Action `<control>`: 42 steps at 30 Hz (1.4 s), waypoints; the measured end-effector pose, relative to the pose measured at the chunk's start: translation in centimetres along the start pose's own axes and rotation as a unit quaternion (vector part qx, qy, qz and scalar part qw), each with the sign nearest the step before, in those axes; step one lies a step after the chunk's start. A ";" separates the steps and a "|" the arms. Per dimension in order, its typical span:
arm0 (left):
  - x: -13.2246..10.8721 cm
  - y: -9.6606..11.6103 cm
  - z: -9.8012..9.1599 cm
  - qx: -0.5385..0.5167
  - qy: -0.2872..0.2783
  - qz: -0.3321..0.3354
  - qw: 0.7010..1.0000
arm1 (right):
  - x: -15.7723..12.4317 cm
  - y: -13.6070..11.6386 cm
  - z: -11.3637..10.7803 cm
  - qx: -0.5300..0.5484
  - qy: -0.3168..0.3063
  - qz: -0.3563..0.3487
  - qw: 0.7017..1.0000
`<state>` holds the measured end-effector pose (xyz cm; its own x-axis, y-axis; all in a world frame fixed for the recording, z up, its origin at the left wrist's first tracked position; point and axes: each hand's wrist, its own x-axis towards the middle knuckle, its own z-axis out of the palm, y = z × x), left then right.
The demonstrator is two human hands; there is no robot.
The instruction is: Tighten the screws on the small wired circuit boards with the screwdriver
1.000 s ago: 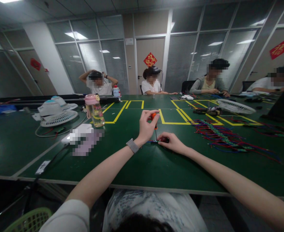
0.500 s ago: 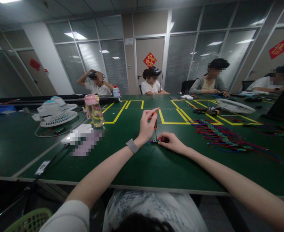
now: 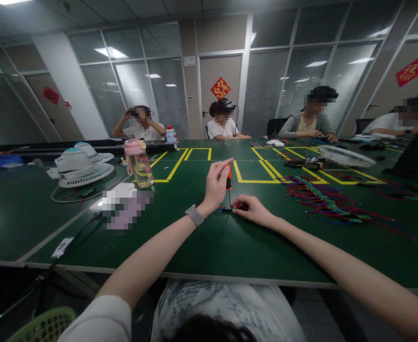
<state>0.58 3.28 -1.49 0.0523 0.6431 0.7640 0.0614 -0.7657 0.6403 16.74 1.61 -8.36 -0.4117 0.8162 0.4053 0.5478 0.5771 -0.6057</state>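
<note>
My left hand (image 3: 216,184) is closed on the orange and black handle of a screwdriver (image 3: 229,183), its index finger stretched out over the top. The screwdriver stands upright, and its thin shaft runs down to a small circuit board (image 3: 226,209) lying on the green table (image 3: 194,242). From the right, my right hand (image 3: 251,210) pinches the board's near end with thumb and fingers. A dark rounded thing (image 3: 243,206) shows beneath its curled fingers; I cannot make out what it is. The exact spot where the tip touches is too small to tell.
To the right lies a row of green circuit boards (image 3: 323,194) with red and blue wires. On the left are a pink-lidded bottle (image 3: 139,164), white fans (image 3: 84,175) and a cable (image 3: 77,237). Another fan (image 3: 347,156) lies far right. Several people sit across the table.
My left hand has shifted very slightly around the screwdriver, showing more of the orange handle. My right hand stays in place. A person across the table has lowered their hands on their headgear.
</note>
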 end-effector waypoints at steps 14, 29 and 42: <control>0.0 0.2 0.1 -0.006 -0.023 0.006 1.000 | -0.1 -0.2 0.0 0.006 0.002 0.000 1.000; -0.1 0.2 0.3 -0.044 -0.040 -0.009 0.998 | -0.1 -0.2 -0.1 -0.007 0.002 0.003 1.000; 0.0 0.4 0.3 -0.063 -0.054 -0.024 0.996 | -0.1 -0.3 -0.1 0.002 0.000 0.006 1.000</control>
<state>0.95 2.94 -1.28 0.1598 0.6708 0.7242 -0.0590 -0.7258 0.6853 16.68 1.41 -8.17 -0.4048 0.8233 0.3980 0.5498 0.5669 -0.6135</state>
